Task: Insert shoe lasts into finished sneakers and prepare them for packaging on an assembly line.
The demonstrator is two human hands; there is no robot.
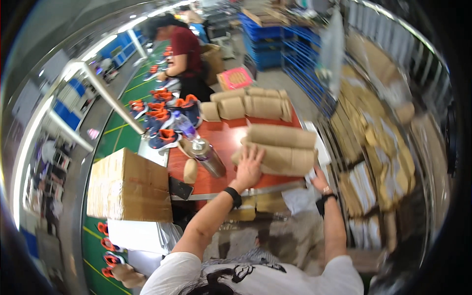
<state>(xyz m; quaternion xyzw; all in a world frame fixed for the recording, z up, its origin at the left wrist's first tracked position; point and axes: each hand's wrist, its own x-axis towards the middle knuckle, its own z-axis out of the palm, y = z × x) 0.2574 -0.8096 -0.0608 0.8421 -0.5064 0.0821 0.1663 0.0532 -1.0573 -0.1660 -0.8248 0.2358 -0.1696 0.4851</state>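
Left hand spread open on brown paper rolls near the red worktop's front right corner, right hand at their right end, its grip impossible to tell, metal bottle toward the left edge

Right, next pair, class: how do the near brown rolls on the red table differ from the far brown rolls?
The left hand lies on the near rolls; no hand is on the far rolls. The near rolls show two long pieces, the far rolls several shorter-looking sections. Both are plain brown and lie on the red table.
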